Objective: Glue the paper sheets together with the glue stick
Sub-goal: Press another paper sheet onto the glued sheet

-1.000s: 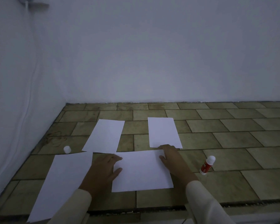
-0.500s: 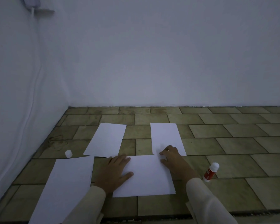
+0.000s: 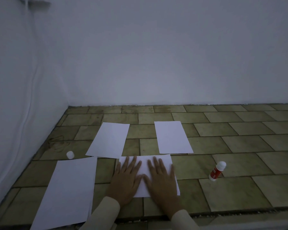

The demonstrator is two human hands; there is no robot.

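Several white paper sheets lie on a tiled floor. My left hand [image 3: 126, 180] and my right hand [image 3: 161, 180] both rest flat, fingers spread, on the near middle sheet [image 3: 145, 161]. A large sheet [image 3: 70, 191] lies to the left. Two more sheets lie farther back, one left of centre [image 3: 109, 140] and one right of centre [image 3: 172, 137]. The red glue stick [image 3: 216, 171] with a white tip stands uncapped to the right, apart from my hands. Its white cap [image 3: 70, 154] sits at the left near the wall.
White walls close the space at the back and left, meeting at a corner [image 3: 68, 105]. A cable [image 3: 30, 97] runs down the left wall. The tiled floor [image 3: 239, 138] stretches to the right. A step edge [image 3: 223, 211] crosses the near side.
Both hands slid from the sheet's far corners toward its middle and now lie flat side by side on it. The right hand left the back right sheet's edge.
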